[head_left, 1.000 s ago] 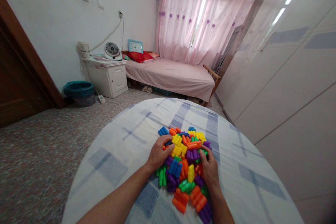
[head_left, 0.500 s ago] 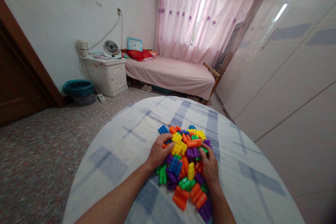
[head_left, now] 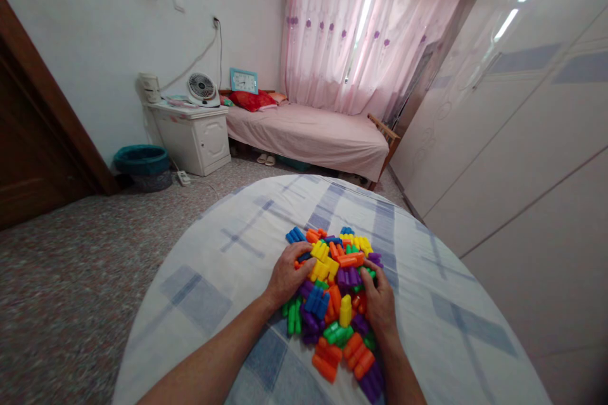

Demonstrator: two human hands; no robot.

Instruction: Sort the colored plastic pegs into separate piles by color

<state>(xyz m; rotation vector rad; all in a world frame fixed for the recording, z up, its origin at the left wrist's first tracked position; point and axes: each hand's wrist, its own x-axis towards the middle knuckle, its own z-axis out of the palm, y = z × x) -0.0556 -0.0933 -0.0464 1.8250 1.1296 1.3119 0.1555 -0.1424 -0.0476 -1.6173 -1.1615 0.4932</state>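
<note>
Both hands, left hand point(head_left: 287, 278) and right hand point(head_left: 379, 304), lie palm-down with fingers spread, flanking the heap of multicoloured plastic interlocking blocks point(head_left: 337, 294) near the cloth-covered desk point(head_left: 213, 278) near edge, containing it.

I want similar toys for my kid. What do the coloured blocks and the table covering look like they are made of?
The coloured blocks look like moulded plastic: glossy, rounded, in solid bright colours. The table covering looks like thin woven cloth, matte, with fine creases and a pale blue check. The left hand and right hand rest on the pile.
</note>
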